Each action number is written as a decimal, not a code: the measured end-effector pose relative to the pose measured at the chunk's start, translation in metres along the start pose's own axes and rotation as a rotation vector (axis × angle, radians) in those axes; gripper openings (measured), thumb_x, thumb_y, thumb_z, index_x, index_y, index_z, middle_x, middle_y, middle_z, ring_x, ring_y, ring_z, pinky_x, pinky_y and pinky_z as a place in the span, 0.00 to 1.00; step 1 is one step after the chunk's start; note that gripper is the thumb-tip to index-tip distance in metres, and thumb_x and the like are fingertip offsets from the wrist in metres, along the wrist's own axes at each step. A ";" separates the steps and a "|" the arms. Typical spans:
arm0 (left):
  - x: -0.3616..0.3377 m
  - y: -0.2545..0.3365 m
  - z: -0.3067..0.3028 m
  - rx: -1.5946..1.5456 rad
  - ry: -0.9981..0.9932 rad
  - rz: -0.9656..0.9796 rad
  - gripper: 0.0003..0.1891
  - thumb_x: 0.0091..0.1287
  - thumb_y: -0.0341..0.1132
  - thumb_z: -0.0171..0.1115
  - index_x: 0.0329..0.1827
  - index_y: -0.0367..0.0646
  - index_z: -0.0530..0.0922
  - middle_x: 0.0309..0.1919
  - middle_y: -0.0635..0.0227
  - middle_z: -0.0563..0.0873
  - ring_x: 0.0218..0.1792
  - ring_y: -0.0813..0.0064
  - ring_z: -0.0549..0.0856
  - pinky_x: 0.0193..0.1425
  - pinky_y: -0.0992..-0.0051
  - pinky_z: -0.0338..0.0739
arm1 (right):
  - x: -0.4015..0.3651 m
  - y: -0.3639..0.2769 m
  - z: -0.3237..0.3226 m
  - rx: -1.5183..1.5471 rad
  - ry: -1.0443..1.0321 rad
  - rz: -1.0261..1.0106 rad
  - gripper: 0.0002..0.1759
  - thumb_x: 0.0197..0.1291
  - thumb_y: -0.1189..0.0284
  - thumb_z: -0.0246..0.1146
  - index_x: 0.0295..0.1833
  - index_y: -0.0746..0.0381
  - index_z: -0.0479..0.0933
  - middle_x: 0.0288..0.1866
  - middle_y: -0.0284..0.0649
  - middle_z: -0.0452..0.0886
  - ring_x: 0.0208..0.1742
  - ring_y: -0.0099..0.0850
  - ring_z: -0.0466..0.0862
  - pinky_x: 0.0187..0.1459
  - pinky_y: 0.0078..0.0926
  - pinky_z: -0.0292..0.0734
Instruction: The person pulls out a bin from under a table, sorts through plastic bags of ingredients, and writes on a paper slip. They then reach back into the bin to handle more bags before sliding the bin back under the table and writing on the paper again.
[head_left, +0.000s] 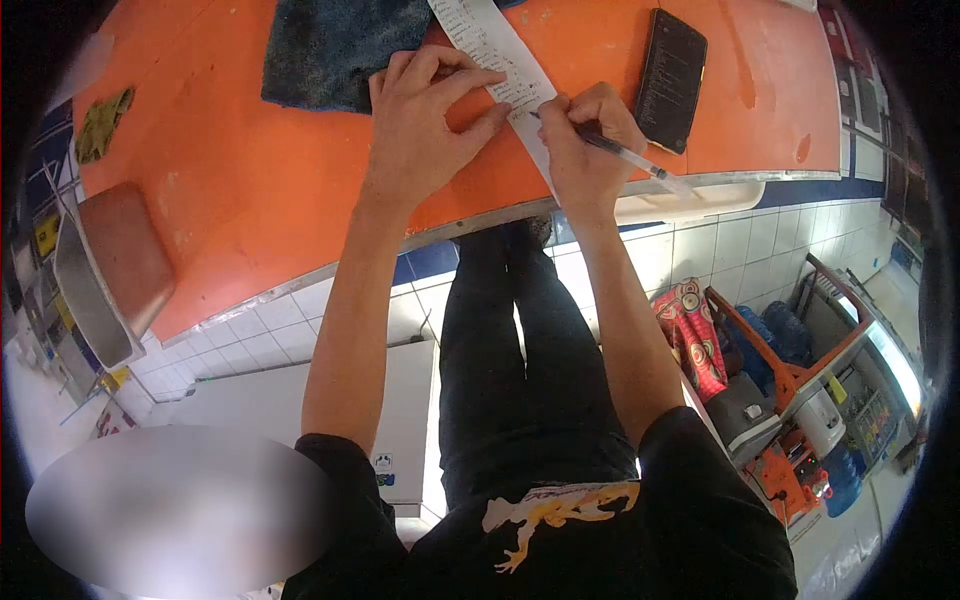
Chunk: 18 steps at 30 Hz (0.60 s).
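A long narrow strip of paper (508, 62) with handwritten lines lies on an orange table (270, 190), its lower end near the front edge. My right hand (592, 140) is closed around a clear pen (632, 158), whose tip points at the paper just under the last lines. Across from it, my left hand (425, 120) rests with fingers spread, thumb and index fingertips on the paper's left edge. A dark blue-grey cloth (330, 55) lies under and behind the left hand's fingers. To the right of the pen hand is a dark phone (671, 80).
A small green rag (104, 125) lies at the table's far left, above a grey-and-brown bin-like container (95, 275). Below the table's right side stand a red patterned cloth (692, 335), an orange frame (785, 375) and blue water jugs (785, 330). A white cabinet (300, 410) is below left.
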<state>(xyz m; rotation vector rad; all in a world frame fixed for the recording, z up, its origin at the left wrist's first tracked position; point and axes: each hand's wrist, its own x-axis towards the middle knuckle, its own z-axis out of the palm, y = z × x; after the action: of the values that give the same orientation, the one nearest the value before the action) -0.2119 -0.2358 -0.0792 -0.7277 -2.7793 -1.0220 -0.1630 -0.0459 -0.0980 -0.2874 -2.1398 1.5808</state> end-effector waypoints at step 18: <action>0.007 0.005 -0.003 0.082 -0.099 0.018 0.22 0.68 0.42 0.78 0.64 0.51 0.88 0.59 0.63 0.84 0.67 0.57 0.79 0.74 0.53 0.69 | 0.004 -0.011 0.000 0.153 0.068 -0.157 0.11 0.47 0.81 0.73 0.31 0.63 0.76 0.30 0.45 0.79 0.30 0.46 0.82 0.31 0.40 0.75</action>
<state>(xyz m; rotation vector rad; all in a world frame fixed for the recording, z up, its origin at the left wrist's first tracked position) -0.2158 -0.2312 -0.0720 -0.8126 -2.8725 -0.8862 -0.1652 -0.0475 -0.0870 -0.1184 -1.9279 1.6089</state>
